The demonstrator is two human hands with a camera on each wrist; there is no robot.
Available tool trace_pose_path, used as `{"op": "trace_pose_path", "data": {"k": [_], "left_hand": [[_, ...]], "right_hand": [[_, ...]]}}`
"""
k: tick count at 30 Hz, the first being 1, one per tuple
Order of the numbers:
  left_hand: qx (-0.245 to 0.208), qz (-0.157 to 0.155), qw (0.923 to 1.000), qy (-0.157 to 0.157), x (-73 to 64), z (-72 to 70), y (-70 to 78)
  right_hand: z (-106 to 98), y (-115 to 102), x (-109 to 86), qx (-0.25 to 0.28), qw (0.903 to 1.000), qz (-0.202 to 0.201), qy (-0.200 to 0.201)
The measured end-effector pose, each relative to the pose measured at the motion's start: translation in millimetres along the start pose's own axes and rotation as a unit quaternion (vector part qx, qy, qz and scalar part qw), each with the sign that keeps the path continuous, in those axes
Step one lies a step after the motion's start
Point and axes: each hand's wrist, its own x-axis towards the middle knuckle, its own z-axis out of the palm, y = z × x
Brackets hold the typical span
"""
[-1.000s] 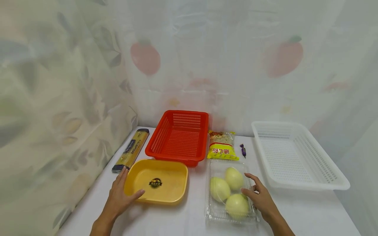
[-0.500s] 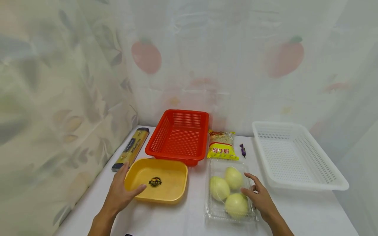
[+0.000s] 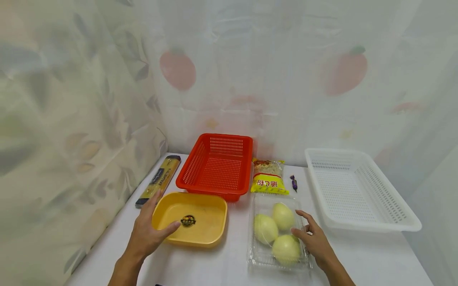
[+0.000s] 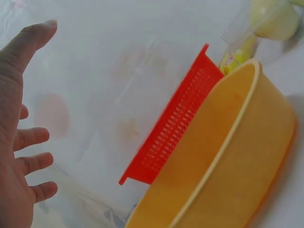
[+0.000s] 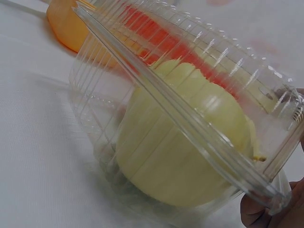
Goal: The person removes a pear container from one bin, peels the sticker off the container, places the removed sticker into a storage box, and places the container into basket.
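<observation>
My left hand hovers over the left rim of a yellow plastic basin, fingers spread and thumb apart. In the left wrist view the hand holds nothing, standing apart from the basin. My right hand grips the right side of a clear plastic clamshell box, its thumb over the lid's edge. Inside are three pale yellow-green round fruits or vegetables, one close up in the right wrist view. There the fingers are partly cut off at the box's rim.
Behind the basin stands a red basket. A spaghetti pack lies at the left, by the curtain. A yellow pasta bag and a purple-wrapped candy lie behind the box. A white basket stands at the right.
My left hand has shifted slightly forward and to the right over the basin's rim. My right hand and the box have hardly moved.
</observation>
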Motion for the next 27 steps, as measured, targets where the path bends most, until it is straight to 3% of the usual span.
{"op": "trace_pose_path", "data": {"k": [6,12,16,27], "left_hand": [[-0.042,0.032,0.9986,0.007,1.8,4.4,13.8],[-0.053,0.021,0.9983,0.013,0.4,14.7,29.1],[-0.066,0.055,0.9962,0.015,-0.4,25.2,38.4],[-0.116,0.05,0.9915,-0.032,-3.7,58.3,54.7]], "right_hand": [[-0.2,0.7,0.8,-0.002,1.0,0.001,0.002],[-0.1,1.0,0.5,0.002,1.0,0.0,0.0],[0.0,0.8,0.1,0.003,1.0,0.001,0.0],[-0.2,2.0,0.4,0.008,1.0,0.002,0.0]]}}
